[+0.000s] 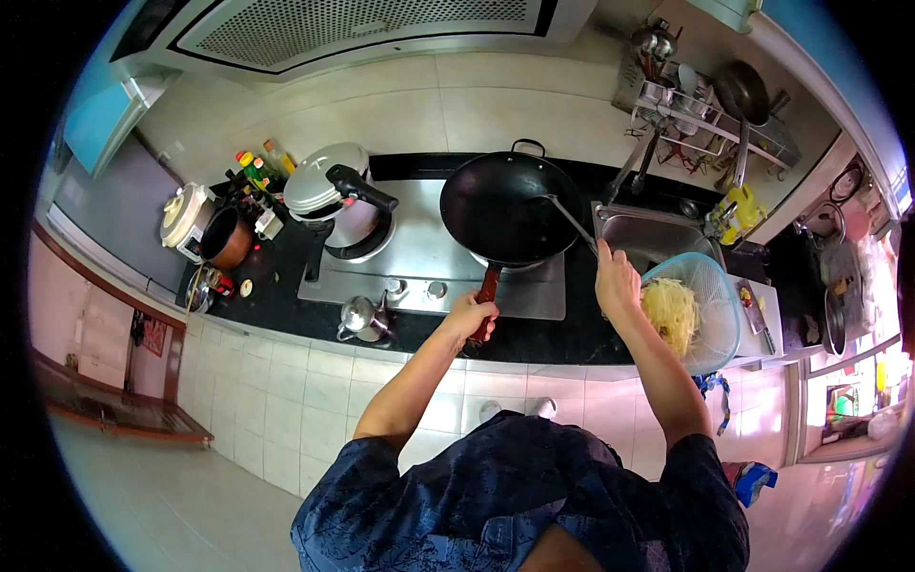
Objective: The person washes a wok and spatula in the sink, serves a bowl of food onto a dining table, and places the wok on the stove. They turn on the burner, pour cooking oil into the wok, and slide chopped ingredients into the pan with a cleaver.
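A black wok point(496, 214) sits on the right burner of the steel stove. My left hand point(472, 317) is closed around its reddish-brown handle point(490, 283). In my right hand point(618, 278) is the long handle of a spatula point(570, 219), which reaches into the wok; its head is hard to make out against the dark metal. Just right of my right forearm stands a clear plastic basket point(717, 329) with pale yellow shreds point(670, 315) in it.
A pressure cooker point(329, 186) occupies the left burner. A small metal kettle point(360, 317) stands at the counter's front edge. Behind the basket is the sink point(658, 231); to its right lies a knife point(765, 336) on a cutting board point(774, 310). Bottles point(255, 170) crowd the left corner.
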Motion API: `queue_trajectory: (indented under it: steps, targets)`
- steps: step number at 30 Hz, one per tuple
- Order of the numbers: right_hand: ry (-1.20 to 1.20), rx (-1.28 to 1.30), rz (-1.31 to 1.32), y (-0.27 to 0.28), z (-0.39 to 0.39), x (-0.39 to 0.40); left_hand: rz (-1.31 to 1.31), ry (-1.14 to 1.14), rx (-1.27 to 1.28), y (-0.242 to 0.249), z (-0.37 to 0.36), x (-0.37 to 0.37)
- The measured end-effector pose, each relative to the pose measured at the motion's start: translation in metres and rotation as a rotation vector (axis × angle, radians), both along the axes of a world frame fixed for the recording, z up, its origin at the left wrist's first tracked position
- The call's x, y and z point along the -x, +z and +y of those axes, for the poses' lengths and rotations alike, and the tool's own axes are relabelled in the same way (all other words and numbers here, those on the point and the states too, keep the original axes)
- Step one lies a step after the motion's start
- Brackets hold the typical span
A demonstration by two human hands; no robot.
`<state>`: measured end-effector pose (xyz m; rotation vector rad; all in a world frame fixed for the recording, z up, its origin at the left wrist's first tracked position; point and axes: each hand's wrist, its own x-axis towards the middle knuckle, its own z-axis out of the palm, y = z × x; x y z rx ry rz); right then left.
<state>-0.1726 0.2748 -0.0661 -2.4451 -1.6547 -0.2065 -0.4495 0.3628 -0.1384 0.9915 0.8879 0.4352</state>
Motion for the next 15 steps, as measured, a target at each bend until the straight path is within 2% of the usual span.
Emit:
queue_trajectory:
  steps: [8, 15]
  targets:
    - [0.015, -0.028, -0.019, -0.020, 0.006, 0.012, 0.011, 0.002, 0.002, -0.009, -0.013, -0.001]
    - [0.004, 0.080, 0.003, -0.037, 0.007, 0.019, 0.063, -0.049, -0.029, 0.005, -0.008, 0.009]
